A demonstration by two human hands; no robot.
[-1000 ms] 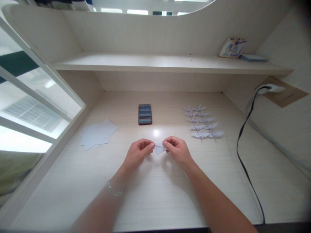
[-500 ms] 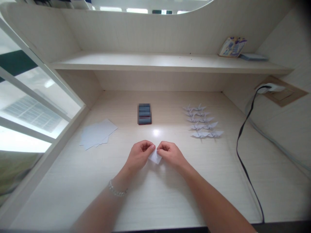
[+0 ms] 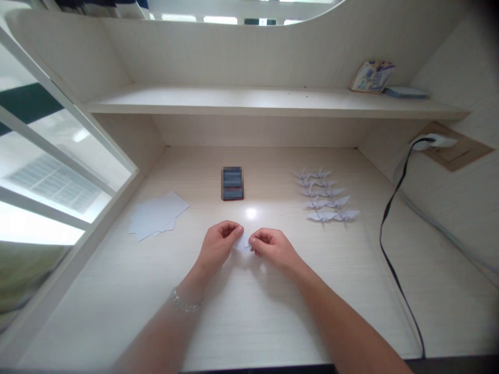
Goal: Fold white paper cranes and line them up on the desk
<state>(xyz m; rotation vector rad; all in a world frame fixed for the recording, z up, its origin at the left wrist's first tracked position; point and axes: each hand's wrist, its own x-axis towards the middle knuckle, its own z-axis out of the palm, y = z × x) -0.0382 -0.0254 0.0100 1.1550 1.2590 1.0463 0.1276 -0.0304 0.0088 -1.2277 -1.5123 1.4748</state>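
Between my two hands is a small piece of folded white paper (image 3: 244, 243), partly covered by the fingers. My left hand (image 3: 222, 243) pinches its left side between thumb and forefinger. On its right edge, my right hand (image 3: 272, 245) has thumb and forefinger closed in a pinch too. Both hands are just above the desk. Several white origami cranes (image 3: 326, 217) stand in rows to the right. A loose stack of white paper sheets (image 3: 156, 214) lies to the left.
A phone-like dark object with a blurred face (image 3: 233, 183) lies beyond my hands. A black cable (image 3: 384, 234) runs from a wall socket (image 3: 452, 148) down the right side of the desk. A shelf (image 3: 234, 98) crosses the back, with a small printed packet (image 3: 373, 76) on it.
My left hand has shifted slightly left and turned, and the folded paper has moved a little up and left with it. My right hand has barely moved.
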